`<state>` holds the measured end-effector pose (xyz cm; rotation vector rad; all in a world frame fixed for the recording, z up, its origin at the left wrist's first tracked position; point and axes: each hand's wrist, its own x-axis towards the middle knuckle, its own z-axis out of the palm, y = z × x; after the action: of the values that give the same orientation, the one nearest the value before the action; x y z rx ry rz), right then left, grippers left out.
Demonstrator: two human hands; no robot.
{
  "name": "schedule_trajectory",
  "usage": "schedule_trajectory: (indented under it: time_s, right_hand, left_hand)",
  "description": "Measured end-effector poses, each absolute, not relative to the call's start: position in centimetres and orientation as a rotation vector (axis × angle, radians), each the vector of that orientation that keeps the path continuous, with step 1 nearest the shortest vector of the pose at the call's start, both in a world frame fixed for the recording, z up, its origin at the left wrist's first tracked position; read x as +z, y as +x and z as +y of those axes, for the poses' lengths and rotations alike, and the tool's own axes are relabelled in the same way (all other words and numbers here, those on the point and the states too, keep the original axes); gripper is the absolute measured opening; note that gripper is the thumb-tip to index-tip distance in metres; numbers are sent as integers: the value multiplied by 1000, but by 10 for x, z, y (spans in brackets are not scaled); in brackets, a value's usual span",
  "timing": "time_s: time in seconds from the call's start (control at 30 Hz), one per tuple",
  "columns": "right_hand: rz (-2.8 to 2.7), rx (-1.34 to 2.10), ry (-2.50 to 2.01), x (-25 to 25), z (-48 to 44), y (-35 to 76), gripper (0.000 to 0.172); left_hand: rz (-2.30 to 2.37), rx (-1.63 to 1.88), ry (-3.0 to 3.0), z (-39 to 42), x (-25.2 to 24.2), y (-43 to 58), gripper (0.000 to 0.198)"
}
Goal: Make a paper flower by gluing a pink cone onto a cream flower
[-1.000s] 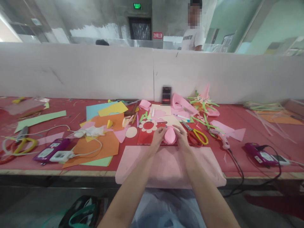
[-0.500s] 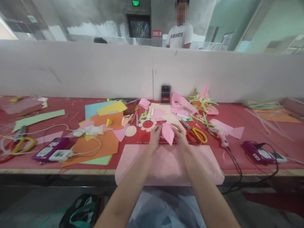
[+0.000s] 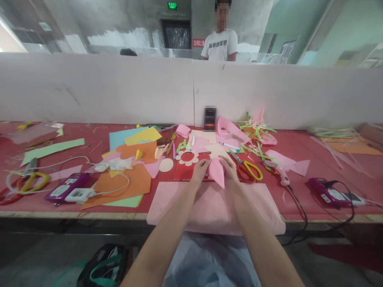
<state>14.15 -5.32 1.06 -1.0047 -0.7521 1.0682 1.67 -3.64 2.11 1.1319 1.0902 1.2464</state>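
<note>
Red rectangular wall sign [image 3: 198,43]: white characters 卫生间…上三楼. Green illuminated rectangular sign [image 3: 172,5]: lower line, EXIT. White short-sleeved T-shirt [image 3: 220,45]: dark block capitals, indistinct.

Beyond the grip I see a person [image 3: 220,44] behind a pale partition [image 3: 119,89]. Higher up, an exit sign [image 3: 172,5] glows green.

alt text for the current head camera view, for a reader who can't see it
A person's left hand and right hand hold a pointed pink piece over a red table. Scissors and a glue gun lie right of the hands, coloured sheets to the left.
</note>
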Motion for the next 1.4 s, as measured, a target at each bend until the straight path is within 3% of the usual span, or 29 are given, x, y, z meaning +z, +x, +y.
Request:
schedule_trajectory:
  time_s: [1.4]
  right_hand:
    - [-708, 1118, -863, 11, -53, 139, 27]
  left_hand:
    - [884, 1180, 1026, -33, 16, 17, 32]
